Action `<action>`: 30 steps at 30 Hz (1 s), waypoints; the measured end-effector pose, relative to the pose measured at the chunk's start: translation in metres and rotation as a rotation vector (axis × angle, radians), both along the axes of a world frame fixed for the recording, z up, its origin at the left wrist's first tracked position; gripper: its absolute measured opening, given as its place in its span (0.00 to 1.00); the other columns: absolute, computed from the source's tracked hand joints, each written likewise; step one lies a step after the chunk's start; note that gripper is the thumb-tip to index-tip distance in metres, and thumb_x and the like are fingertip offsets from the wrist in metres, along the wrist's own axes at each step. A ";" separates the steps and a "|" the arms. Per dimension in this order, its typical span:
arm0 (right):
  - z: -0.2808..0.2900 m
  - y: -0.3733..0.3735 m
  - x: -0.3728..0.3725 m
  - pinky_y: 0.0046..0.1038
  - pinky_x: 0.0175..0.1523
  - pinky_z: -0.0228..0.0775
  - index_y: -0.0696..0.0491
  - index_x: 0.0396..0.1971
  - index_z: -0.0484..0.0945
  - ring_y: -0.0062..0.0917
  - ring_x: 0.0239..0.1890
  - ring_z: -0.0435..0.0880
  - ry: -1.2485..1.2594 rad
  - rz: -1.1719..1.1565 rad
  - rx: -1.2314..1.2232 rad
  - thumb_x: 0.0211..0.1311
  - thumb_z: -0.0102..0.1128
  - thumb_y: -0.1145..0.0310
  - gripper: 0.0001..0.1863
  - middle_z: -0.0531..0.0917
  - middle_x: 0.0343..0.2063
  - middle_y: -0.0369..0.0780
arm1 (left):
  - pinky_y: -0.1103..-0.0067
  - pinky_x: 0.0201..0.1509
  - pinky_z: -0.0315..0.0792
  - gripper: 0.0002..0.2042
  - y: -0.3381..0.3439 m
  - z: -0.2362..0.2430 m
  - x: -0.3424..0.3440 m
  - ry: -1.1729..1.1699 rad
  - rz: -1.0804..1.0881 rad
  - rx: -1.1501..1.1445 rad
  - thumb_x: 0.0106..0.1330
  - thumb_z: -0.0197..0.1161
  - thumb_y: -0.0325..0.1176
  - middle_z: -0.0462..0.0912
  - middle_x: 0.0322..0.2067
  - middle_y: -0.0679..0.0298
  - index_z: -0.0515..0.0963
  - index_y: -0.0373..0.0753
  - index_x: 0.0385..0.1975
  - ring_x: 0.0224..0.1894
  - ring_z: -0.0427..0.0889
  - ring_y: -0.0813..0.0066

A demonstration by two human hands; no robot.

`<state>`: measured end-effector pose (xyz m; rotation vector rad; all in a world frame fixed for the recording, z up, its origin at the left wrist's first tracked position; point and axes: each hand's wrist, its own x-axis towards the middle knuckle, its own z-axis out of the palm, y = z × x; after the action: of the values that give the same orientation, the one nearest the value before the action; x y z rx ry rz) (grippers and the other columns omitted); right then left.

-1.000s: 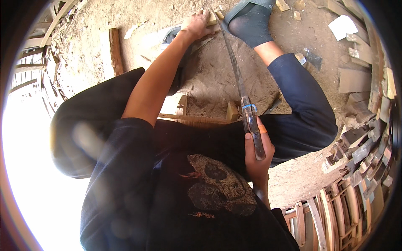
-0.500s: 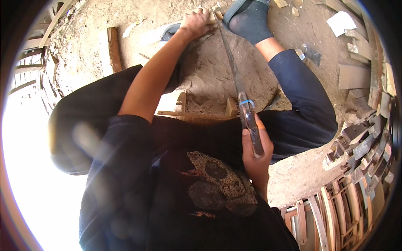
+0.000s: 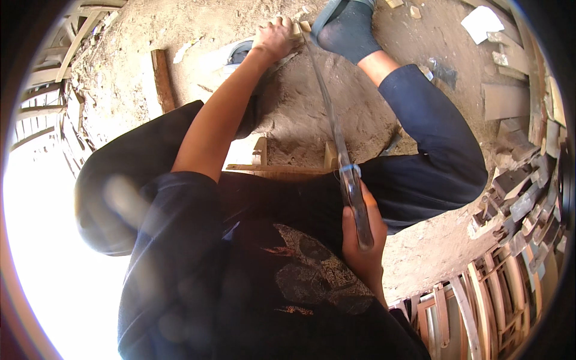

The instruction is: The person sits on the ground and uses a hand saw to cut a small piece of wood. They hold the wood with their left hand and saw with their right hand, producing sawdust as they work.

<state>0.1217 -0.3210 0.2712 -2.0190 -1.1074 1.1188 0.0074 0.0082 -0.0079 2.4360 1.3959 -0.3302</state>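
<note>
My left hand (image 3: 275,37), fingers bent, grips a small pale piece of wood (image 3: 296,31) on the dirt ground, beside my right foot in a dark sock and grey sandal (image 3: 354,33). My right hand (image 3: 366,234) is wrapped round the dark handle of a long hand saw (image 3: 329,108), which has a blue tie near the blade's base. The far end of the blade lies at the wood, just right of my left fingers. A low wooden piece (image 3: 276,169) sits between my bent legs.
A loose board (image 3: 161,81) lies on the dirt at the upper left. A white scrap (image 3: 480,24) and stacked wood offcuts (image 3: 528,198) line the right side. Wooden slats (image 3: 468,306) stand at the lower right, more frames (image 3: 42,108) at the left.
The saw and my right hand went slightly forward half a second ago and are now drawn back toward my body, lower in view. My left hand stays on the wood.
</note>
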 end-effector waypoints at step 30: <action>-0.017 0.051 -0.001 0.33 0.46 0.78 0.59 0.64 0.68 0.43 0.46 0.87 0.157 -0.005 -0.206 0.67 0.57 0.72 0.25 0.84 0.43 0.55 | 0.54 0.57 0.73 0.37 0.005 -0.022 -0.010 -0.023 0.031 0.009 0.62 0.64 0.59 0.73 0.56 0.49 0.65 0.33 0.58 0.58 0.77 0.48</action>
<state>0.1203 -0.2702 0.2540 -2.0442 -0.9408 1.4130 -0.0021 0.0129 -0.0296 2.4151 1.4275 -0.2887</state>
